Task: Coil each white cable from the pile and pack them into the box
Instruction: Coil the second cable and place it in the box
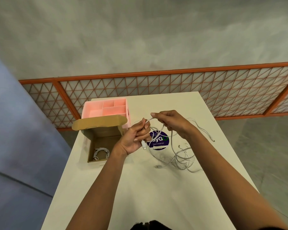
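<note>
White cable [143, 144], left hand [133, 140], right hand [169, 122] (pinching)

Matt brown cardboard box [100, 140]; just behind the box, a smooth pink plastic organiser [106, 110]; right of the box, smooth plastic-sheathed white cables [183, 159] on a matt tabletop [140, 188].

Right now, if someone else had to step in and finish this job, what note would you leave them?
The left hand grips a white cable near its plug; the right hand pinches the same cable further along.
The open box sits on the table's left, one coiled cable inside.
The tangled pile lies on the table to the right.
Done: one cable packed. Left: coil this one, box it, then work through the pile.
</note>
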